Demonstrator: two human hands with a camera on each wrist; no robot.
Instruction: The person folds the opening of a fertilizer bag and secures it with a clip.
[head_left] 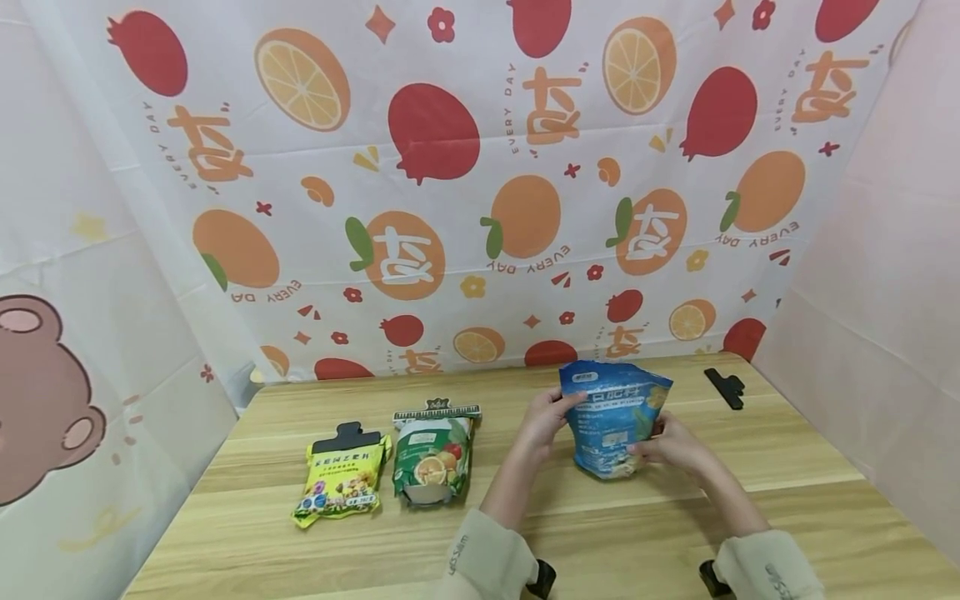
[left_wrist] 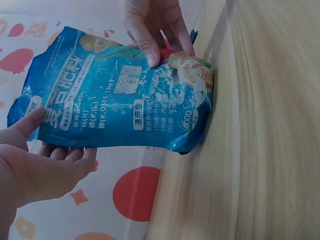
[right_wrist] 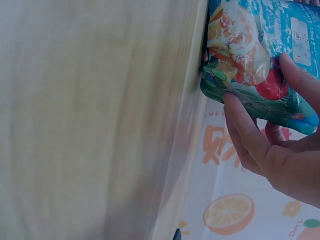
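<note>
A blue fertilizer bag (head_left: 611,425) with fruit pictures stands upright on the table, a little tilted, between both hands. My left hand (head_left: 546,417) grips its upper left edge, thumb on the printed front and fingers behind, as the left wrist view shows. At the lower right side my right hand (head_left: 671,446) holds the bag, its thumb on the front; in the right wrist view the fingers (right_wrist: 245,130) reach along the edge and underneath. The top edge of the bag looks uneven, and no clip is on it.
Left on the wooden table (head_left: 600,542) lie a yellow bag (head_left: 341,483) with a black clip (head_left: 347,435) and a green bag (head_left: 432,458) with a patterned clip (head_left: 437,410). A loose black clip (head_left: 725,388) lies at the back right. A fruit-print curtain (head_left: 465,208) hangs behind.
</note>
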